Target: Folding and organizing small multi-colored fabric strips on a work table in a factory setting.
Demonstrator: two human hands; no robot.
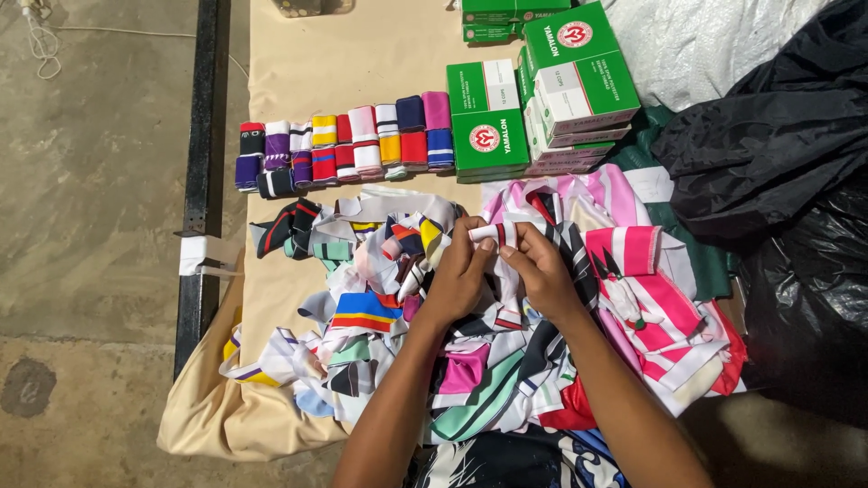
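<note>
Both my hands meet over a heap of loose striped fabric bands (398, 298). My left hand (459, 271) and my right hand (541, 269) together pinch a small white, red and black band (493, 234), rolled up tight between the fingertips. Further back, two neat rows of rolled bands (348, 145) in purple, yellow, red, white and blue lie side by side on the beige tabletop (362, 63).
Stacked green and white boxes (538, 99) stand behind the heap at the right. Black plastic bags (778, 154) fill the right side. The table's black metal edge bar (203, 163) runs down the left, with concrete floor beyond.
</note>
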